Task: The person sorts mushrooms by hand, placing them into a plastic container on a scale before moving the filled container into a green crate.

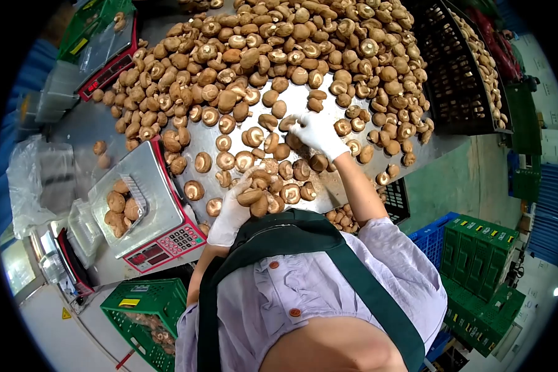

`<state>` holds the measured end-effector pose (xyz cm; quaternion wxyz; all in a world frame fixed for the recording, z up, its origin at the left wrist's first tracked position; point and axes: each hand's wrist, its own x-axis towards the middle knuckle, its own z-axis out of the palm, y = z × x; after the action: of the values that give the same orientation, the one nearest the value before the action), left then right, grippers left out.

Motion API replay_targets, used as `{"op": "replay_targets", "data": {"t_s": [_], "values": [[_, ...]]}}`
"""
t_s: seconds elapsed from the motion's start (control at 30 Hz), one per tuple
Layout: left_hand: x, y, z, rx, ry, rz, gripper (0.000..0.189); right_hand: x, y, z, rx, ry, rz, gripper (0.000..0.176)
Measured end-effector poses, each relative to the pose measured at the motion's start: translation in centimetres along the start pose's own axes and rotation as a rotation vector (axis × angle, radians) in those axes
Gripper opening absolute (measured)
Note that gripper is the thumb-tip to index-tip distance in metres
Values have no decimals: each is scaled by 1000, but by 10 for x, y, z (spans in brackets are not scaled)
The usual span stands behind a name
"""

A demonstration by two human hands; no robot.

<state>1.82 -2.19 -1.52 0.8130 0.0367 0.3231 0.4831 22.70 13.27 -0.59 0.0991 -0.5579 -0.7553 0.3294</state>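
My left hand [230, 214], in a white glove, is closed around a few brown shiitake mushrooms [251, 197] near the table's front edge. In a matching glove, my right hand [319, 136] reaches over the metal table, its fingers closed on one shiitake mushroom [287, 124]. Loose mushrooms [225, 161] lie between and around both hands, some cap up, some stem up. To the left stands a red-edged digital scale [167, 214]. A clear plastic tray [141, 197] with several mushrooms rests on its metal plate.
A large mushroom heap [297, 37] covers the back of the table [189, 149]. A second scale [108, 62] stands back left, near empty clear trays [84, 229]. At right is a black crate [459, 74] of mushrooms. Green crates [480, 254] stand on the floor.
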Motion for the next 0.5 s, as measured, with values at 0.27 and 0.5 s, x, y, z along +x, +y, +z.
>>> {"op": "replay_targets", "data": {"t_s": [0.27, 0.5], "values": [[8, -8, -20, 15, 67, -36, 38, 64, 10, 37, -41, 193, -21, 53], [4, -6, -33, -60, 116, -29, 46, 34, 15, 22, 863, 82, 173, 47]]}}
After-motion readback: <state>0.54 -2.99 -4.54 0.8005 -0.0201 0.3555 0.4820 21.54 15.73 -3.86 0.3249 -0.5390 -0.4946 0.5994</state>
